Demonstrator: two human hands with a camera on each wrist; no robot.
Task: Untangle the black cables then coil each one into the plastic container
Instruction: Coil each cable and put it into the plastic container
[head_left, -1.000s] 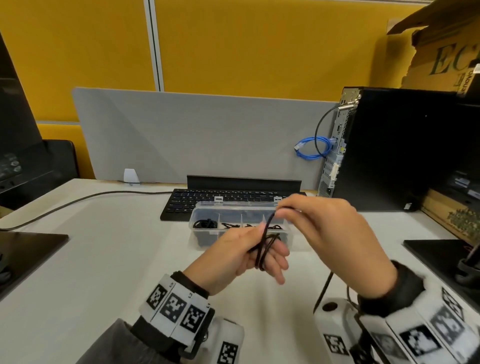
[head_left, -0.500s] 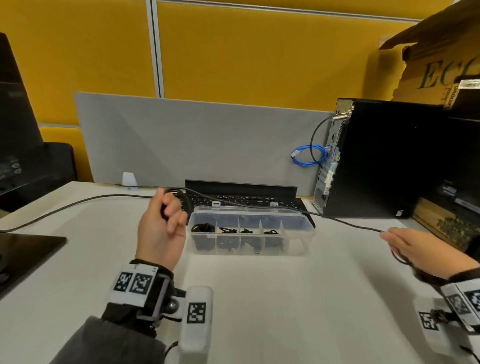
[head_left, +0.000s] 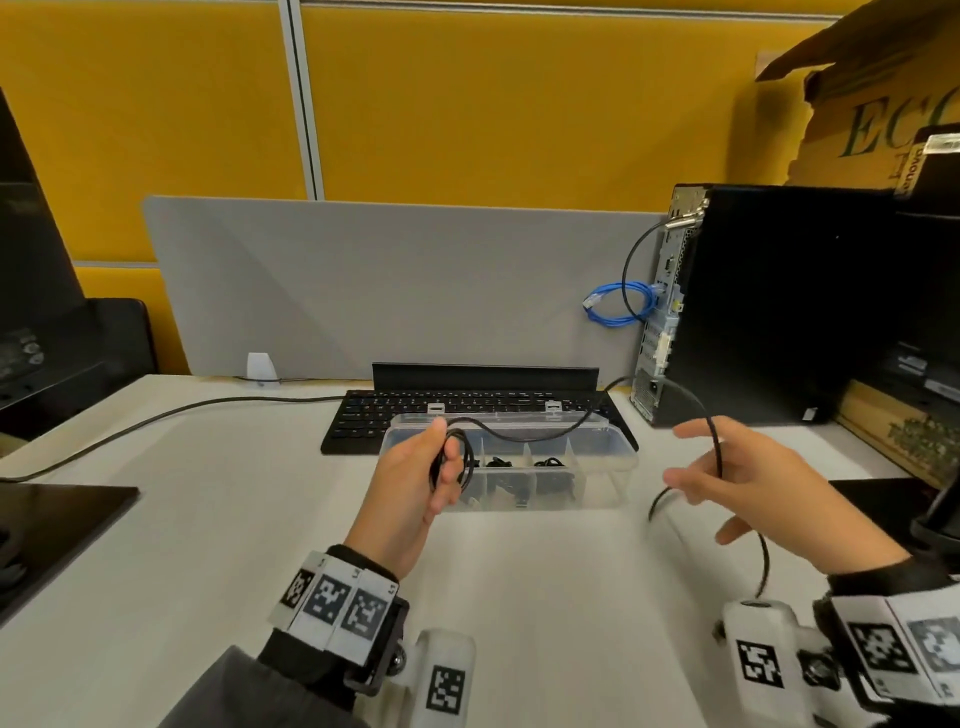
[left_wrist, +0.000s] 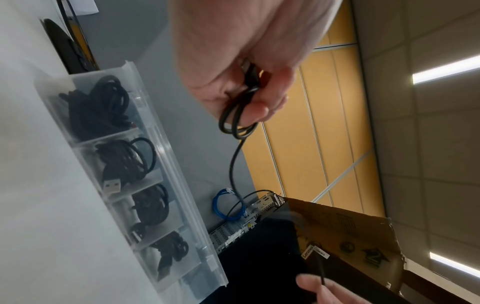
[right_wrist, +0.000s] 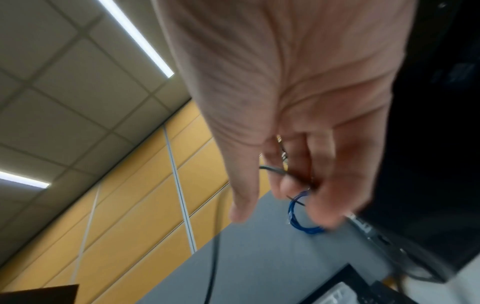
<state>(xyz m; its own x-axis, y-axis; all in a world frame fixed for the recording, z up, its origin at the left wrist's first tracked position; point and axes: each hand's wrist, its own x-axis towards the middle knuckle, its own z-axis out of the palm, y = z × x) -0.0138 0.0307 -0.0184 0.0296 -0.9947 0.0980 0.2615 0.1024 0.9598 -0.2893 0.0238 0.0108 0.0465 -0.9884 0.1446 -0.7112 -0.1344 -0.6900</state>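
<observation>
Black cable (head_left: 540, 431), partly coiled: two or three small loops hang upright from the left hand (head_left: 415, 483), held in the air just in front of the plastic container's (head_left: 618, 457) left end. From the loops the free length runs rightward, its long axis parallel to the container's long side, sagging over the open top, rising in an arc above the container's right end, then dropping through the right hand (head_left: 748, 488) and trailing down toward the desk (head_left: 208, 519) in front and to the right of the container. In the left wrist view the left hand (left_wrist: 241, 51) pinches the loops (left_wrist: 237, 123) between thumb and curled fingers. The right hand, well to the right of the container, has thumb and fingers spread in the head view; the right wrist view is blurred, with the cable (right_wrist: 272, 169) passing between loosely bent fingers (right_wrist: 288, 185), so whether it grips or merely guides cannot be told. The container lies lengthwise left to right on the desk, lid open toward the rear; four compartments each hold a coiled black cable (left_wrist: 109, 102). A keyboard (head_left: 467, 408) sits directly behind the container, a black computer tower (head_left: 779, 312) behind and to its right, with a blue cable loop (head_left: 618, 306) at the tower's rear panel
</observation>
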